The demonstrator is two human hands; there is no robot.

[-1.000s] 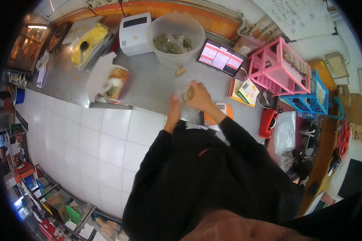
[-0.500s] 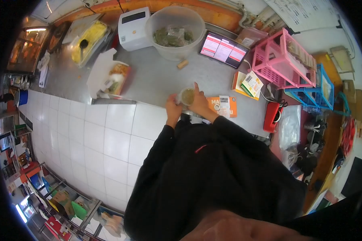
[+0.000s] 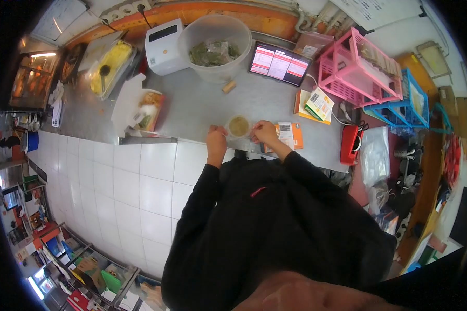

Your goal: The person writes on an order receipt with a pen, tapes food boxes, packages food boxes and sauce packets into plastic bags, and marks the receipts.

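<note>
A round clear tub (image 3: 238,126) with greenish-brown contents sits at the counter's front edge between my hands. My left hand (image 3: 216,139) is at the tub's left side, fingers closed in a pinch; what it holds, if anything, is too small to tell. On the right side of the tub, my right hand (image 3: 264,133) has its fingers pressed together near the rim, and anything between them cannot be made out. An orange box (image 3: 297,136) with a white label lies just right of my right hand. Beyond the tub rests a small tan roll (image 3: 229,86).
On the steel counter (image 3: 192,111) stand an open food box (image 3: 149,111), a yellow food tray (image 3: 111,67), a white printer (image 3: 164,46), a large tub of leaves (image 3: 215,49), a tablet (image 3: 279,63), pink baskets (image 3: 347,78) and a red tape dispenser (image 3: 351,145).
Both hands came off their hold around the tub and now pinch at either side of it. The tub, lifted and blurred earlier, now sits at the counter's edge. The view has shifted slightly.
</note>
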